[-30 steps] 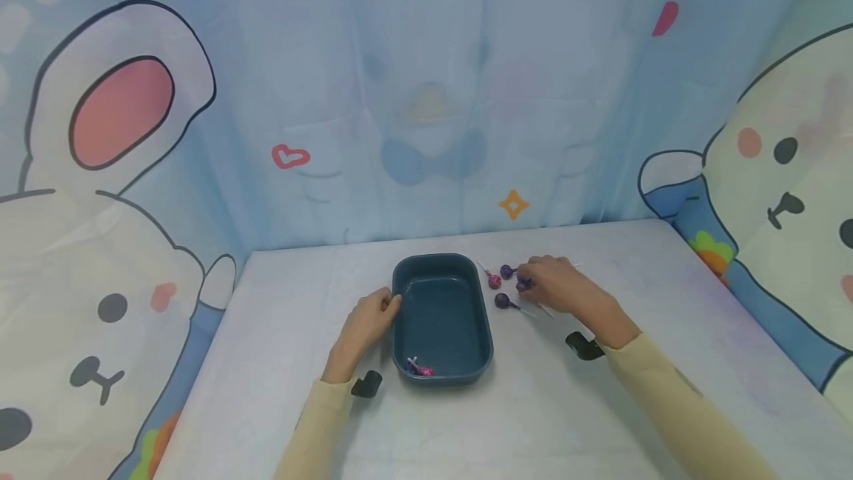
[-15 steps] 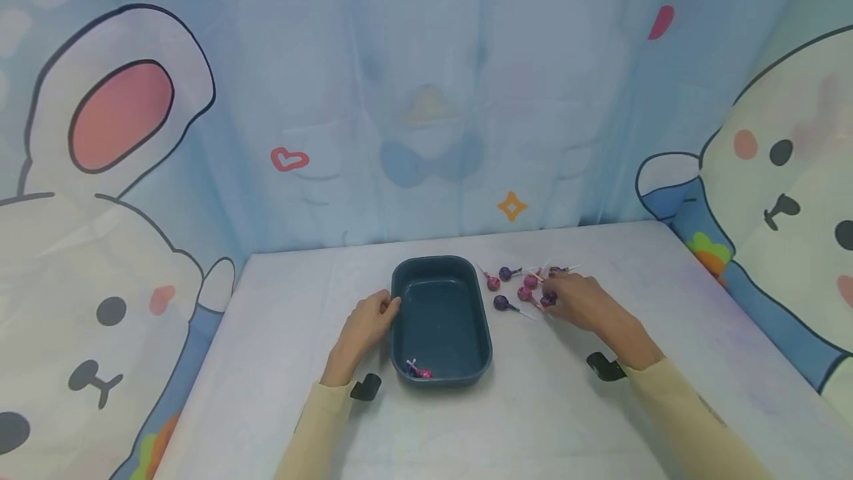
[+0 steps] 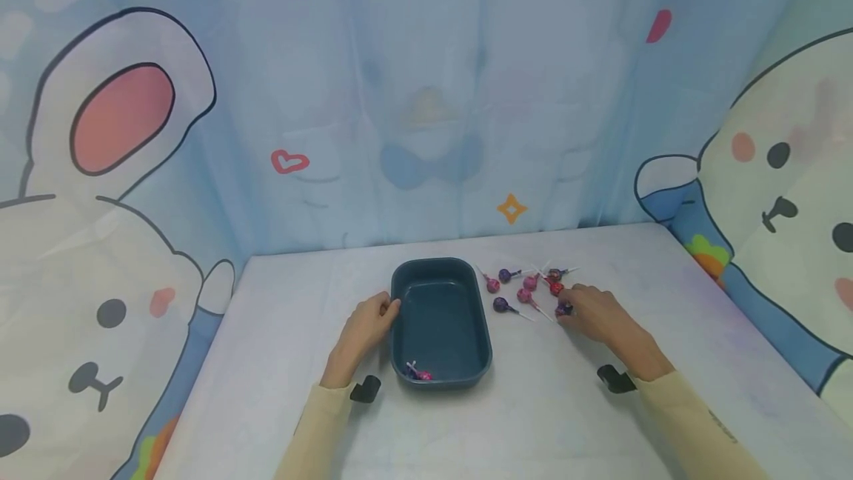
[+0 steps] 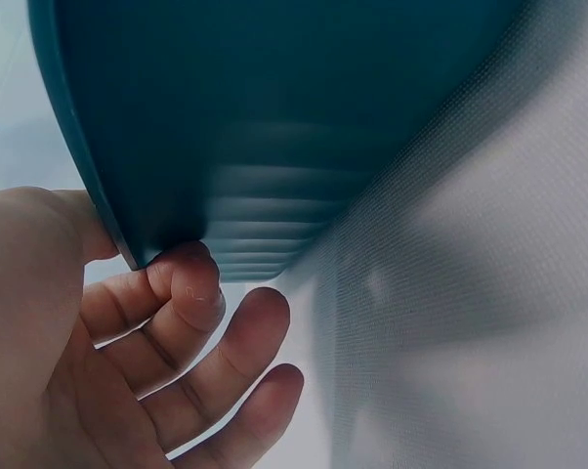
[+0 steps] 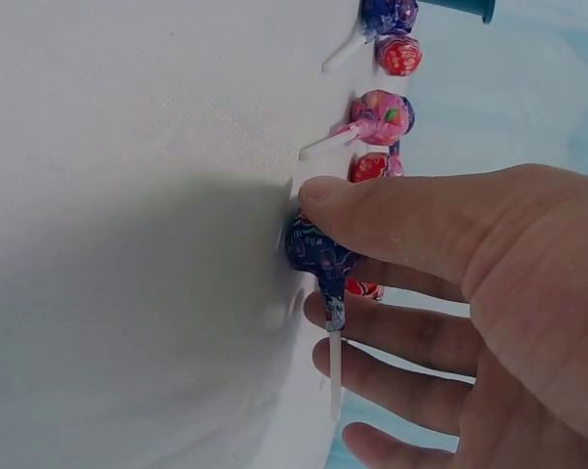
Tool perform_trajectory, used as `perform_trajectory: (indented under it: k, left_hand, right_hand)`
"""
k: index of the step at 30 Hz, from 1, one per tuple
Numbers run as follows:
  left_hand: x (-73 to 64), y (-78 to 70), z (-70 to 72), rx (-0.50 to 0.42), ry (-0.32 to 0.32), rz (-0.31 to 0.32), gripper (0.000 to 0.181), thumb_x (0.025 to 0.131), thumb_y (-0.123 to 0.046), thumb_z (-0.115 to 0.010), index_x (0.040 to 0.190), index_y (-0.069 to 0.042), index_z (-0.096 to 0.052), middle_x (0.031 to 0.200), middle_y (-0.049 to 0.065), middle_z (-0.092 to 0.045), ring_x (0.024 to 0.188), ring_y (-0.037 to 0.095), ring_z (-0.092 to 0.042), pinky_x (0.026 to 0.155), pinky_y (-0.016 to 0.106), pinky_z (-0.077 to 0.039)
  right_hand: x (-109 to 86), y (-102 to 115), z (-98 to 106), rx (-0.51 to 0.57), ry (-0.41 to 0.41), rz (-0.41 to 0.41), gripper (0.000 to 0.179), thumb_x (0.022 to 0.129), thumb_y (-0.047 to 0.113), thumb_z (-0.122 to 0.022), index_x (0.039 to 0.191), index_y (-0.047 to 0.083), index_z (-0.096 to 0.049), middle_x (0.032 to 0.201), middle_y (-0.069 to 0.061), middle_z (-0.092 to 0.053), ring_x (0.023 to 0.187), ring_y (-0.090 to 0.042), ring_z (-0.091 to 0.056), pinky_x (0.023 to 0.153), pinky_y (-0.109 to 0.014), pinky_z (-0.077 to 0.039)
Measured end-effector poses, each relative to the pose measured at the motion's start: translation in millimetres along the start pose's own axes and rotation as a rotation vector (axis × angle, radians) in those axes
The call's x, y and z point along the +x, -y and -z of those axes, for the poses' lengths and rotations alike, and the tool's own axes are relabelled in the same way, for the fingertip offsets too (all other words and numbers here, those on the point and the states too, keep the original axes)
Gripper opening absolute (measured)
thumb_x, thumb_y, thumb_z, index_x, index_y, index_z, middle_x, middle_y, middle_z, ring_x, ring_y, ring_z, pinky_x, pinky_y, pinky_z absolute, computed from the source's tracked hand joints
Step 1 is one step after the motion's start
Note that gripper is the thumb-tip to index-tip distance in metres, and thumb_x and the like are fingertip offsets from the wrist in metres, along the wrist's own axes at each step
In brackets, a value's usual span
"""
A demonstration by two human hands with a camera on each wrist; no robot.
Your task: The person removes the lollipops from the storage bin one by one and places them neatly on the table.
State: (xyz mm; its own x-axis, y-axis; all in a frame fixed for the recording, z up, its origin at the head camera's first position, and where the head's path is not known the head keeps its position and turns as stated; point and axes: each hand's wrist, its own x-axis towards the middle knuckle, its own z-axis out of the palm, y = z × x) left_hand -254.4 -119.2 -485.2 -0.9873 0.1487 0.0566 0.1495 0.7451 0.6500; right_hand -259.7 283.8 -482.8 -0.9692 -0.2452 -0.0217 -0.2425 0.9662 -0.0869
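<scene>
My left hand (image 3: 363,332) holds the left rim of a dark teal rectangular tub (image 3: 443,382); the left wrist view shows the thumb inside and curled fingertips (image 4: 191,283) under the rim. Inside the tub's near left corner lie a purple and a pink lollipop (image 3: 425,375). To the right of the tub, my right hand (image 3: 600,317) pinches a purple-wrapped lollipop (image 5: 318,249) by its head, thumb on one side, its white stick pointing away from the thumb. The fingers partly hide it in the head view.
Several lollipops lie loosely between tub and right hand: a pink one (image 3: 492,285) and a purple one (image 3: 504,275) near the tub, another purple one (image 3: 500,304) in front, a red one (image 3: 556,288) close to the fingers. A printed curtain (image 3: 426,132) hangs behind the white table (image 3: 533,421).
My right hand has moved right and toward me with the purple lollipop, uncovering pink, red and dark lollipops behind it. The left hand and tub have stayed in place.
</scene>
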Motion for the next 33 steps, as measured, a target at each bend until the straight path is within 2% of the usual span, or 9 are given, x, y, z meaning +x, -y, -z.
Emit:
perform_trajectory:
  k: [14, 18, 24, 28, 33]
  left_hand:
    - [0.9, 1.9, -1.3, -0.003, 0.000, 0.004, 0.029, 0.094, -0.039, -0.046, 0.079, -0.015, -0.051, 0.063, -0.001, -0.048, 0.055, 0.012, -0.045, 0.050, 0.027, -0.036]
    - [1.5, 1.9, -1.7, -0.002, 0.001, 0.006, 0.029, 0.094, -0.039, -0.046, 0.079, -0.015, -0.051, 0.064, -0.001, -0.048, 0.055, 0.012, -0.045, 0.050, 0.027, -0.036]
    - [1.3, 1.4, -1.5, -0.008, 0.001, 0.007, 0.029, 0.094, -0.039, -0.046, 0.079, -0.015, -0.051, 0.064, -0.001, -0.049, 0.056, 0.012, -0.046, 0.051, 0.027, -0.037]
    - [1.0, 1.2, -1.1, -0.008, 0.002, 0.010, 0.029, 0.094, -0.039, -0.046, 0.079, -0.015, -0.051, 0.065, -0.001, -0.050, 0.057, 0.012, -0.046, 0.051, 0.027, -0.037]
    - [1.0, 1.2, -0.8, -0.006, 0.000, 0.003, 0.029, 0.094, -0.039, -0.046, 0.079, -0.015, -0.052, 0.064, -0.001, -0.050, 0.056, 0.012, -0.046, 0.051, 0.026, -0.037]
  right_hand:
    - [1.8, -1, 1, 0.024, 0.024, -0.017, 0.032, 0.078, 0.026, -0.071, 0.102, 0.006, -0.063, 0.090, -0.009, -0.061, 0.082, -0.027, -0.057, 0.072, -0.049, -0.043]
    - [2.3, 0, 7, 0.051, 0.042, -0.024, 0.036, 0.079, 0.027, -0.070, 0.106, 0.006, -0.062, 0.099, -0.014, -0.061, 0.091, -0.033, -0.057, 0.077, -0.052, -0.043]
    - [1.3, 3, 23, 0.105, -0.017, -0.054, 0.050, 0.081, 0.029, -0.069, 0.120, 0.002, -0.054, 0.118, -0.024, -0.056, 0.110, -0.043, -0.050, 0.089, -0.058, -0.039]
    - [4.0, 7, 29, 0.109, -0.040, -0.051, 0.057, 0.081, 0.030, -0.069, 0.126, 0.002, -0.050, 0.122, -0.025, -0.053, 0.113, -0.043, -0.048, 0.090, -0.059, -0.037]
    - [7.3, 14, 34, 0.127, -0.038, -0.026, 0.056, 0.081, 0.030, -0.069, 0.126, 0.004, -0.050, 0.117, -0.020, -0.058, 0.106, -0.037, -0.053, 0.087, -0.054, -0.042]
